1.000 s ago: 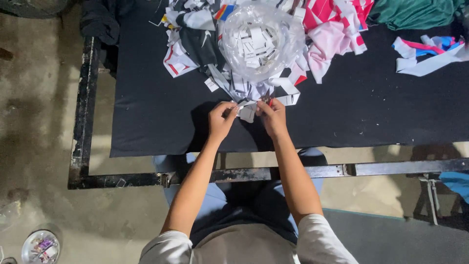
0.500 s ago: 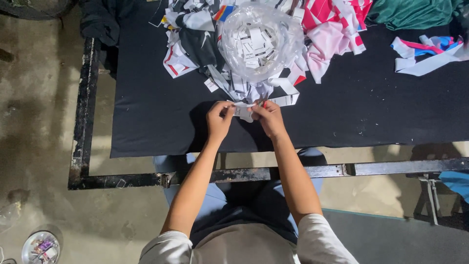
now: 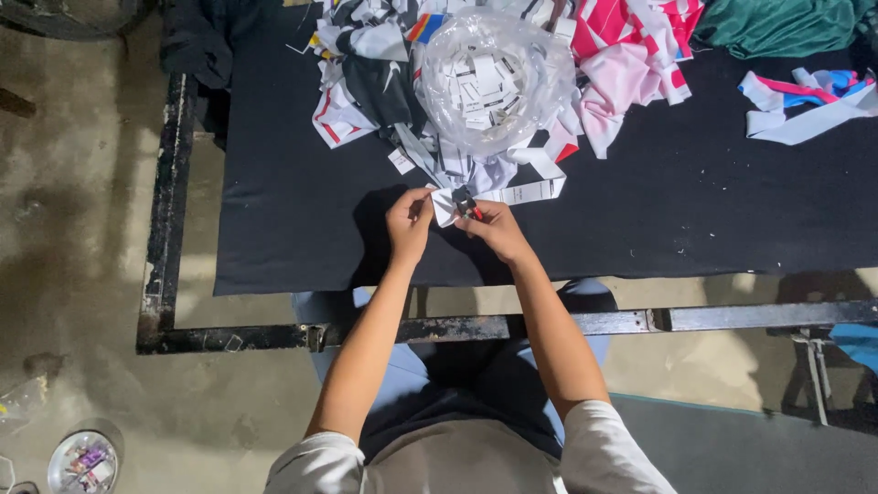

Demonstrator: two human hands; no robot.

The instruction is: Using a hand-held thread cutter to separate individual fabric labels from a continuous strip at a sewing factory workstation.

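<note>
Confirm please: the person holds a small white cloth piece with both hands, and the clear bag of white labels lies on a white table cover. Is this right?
Not quite. The table cover is black, not white, as the head view shows. The rest holds: the left hand and right hand hold the white cloth piece, near the clear bag of labels.

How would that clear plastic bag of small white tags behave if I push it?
The clear plastic bag of small white tags probably crumples rather than slides: its film looks thin and wrinkled. It seems light, and loose tags inside would likely shift. It rests on floppy fabric pieces, so they may drag along.
</note>
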